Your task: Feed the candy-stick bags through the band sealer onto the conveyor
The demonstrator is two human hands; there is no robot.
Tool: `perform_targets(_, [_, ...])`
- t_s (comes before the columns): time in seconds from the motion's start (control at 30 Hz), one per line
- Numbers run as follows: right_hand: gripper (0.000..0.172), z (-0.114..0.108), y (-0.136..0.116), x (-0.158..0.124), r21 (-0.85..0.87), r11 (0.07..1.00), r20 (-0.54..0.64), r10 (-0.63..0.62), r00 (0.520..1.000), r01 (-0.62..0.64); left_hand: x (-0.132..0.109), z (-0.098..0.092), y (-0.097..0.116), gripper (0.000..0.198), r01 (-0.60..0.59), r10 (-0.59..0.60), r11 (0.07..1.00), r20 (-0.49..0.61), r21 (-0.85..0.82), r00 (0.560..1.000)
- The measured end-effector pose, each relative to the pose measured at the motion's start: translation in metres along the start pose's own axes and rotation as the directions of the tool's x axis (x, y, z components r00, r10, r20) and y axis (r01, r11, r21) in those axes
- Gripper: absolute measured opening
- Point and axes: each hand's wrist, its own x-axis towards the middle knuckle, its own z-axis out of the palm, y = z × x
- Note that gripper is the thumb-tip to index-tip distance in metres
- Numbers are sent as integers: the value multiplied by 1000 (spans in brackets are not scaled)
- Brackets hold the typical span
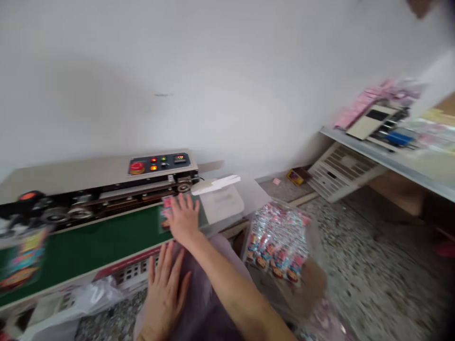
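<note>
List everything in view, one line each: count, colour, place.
sealing machine: one, beige, left, by the wall
conveyor belt: one, green, along the machine's front
blurred packet: one, multicoloured, belt's left end
small packet: one, pink, on belt under right hand
bag of packets: one, clear, right of the machine
grille panel: one, white, leaning under the shelf
shelf: one, grey, far right
beige device: one, beige, on the shelf
small box: one, brown-yellow, floor by wall
plastic bag: one, white, bottom left
left hand: one, open, flat on purple cloth
right hand: one, open, flat on small packet
</note>
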Motion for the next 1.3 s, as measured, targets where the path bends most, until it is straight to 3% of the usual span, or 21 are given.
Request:
perform_targets(0.1, [45, -26, 6, -27, 38, 994, -68, -101, 993, 104, 2, -1, 0, 71, -16, 15, 998, -21, -59, 1000])
perform_targets(0.17, [37, -48, 31, -62, 76, 987, -101, -136, 986, 144, 3, 0, -2, 72, -49, 48, 995, -17, -83, 999])
perform_targets(0.23, [32, -67, 72, -110, 143, 984, -155, -88, 984, 110, 4, 0, -3, 72, -84, 83, 992, -13, -91, 996])
perform_targets(0.33, [30, -81, 154, -187, 154, 979, -102, 153, 983, -137, 6, 0, 7, 68, -125, 123, 987, -26, -98, 992])
perform_targets(0.4, [32, -80, 208, -233, 83, 945, -25, 318, 948, -315, 10, 6, 29, 65, -147, 144, 980, -31, -133, 989])
perform_targets(0.47, [34, -76, 253, -269, 44, 917, 4, 398, 917, -398, 18, 19, 63, 60, -191, 194, 960, -5, -207, 981])
perform_targets(0.57, [37, -67, 300, -301, -22, 875, 32, 483, 875, -483, 41, 60, 126, 46, -335, 403, 879, 153, -340, 902])
perform_targets(0.67, [46, -63, 330, -310, -94, 841, 25, 537, 843, -533, 71, 115, 182, 32, -304, 446, 888, 487, -344, 751])
perform_targets(0.7, [50, -62, 339, -310, -117, 833, 17, 546, 838, -540, 81, 134, 195, 30, -299, 441, 893, 523, -337, 729])
perform_targets(0.83, [59, -66, 375, -297, -201, 818, -13, 548, 836, -539, 110, 201, 225, 25, -306, 424, 905, 585, -294, 692])
perform_targets(0.93, [65, -70, 401, -287, -253, 799, -24, 558, 829, -545, 118, 237, 233, 41, -337, 428, 904, 592, -264, 684])
perform_targets(1.1, [73, -70, 426, -282, -306, 777, -25, 571, 820, -550, 114, 275, 234, 72, -368, 415, 907, 592, -207, 691])
perform_targets(1.3, [59, -70, 427, -284, -339, 751, -65, 583, 810, -567, 110, 288, 230, 79, -392, 423, 902, 561, -182, 712])
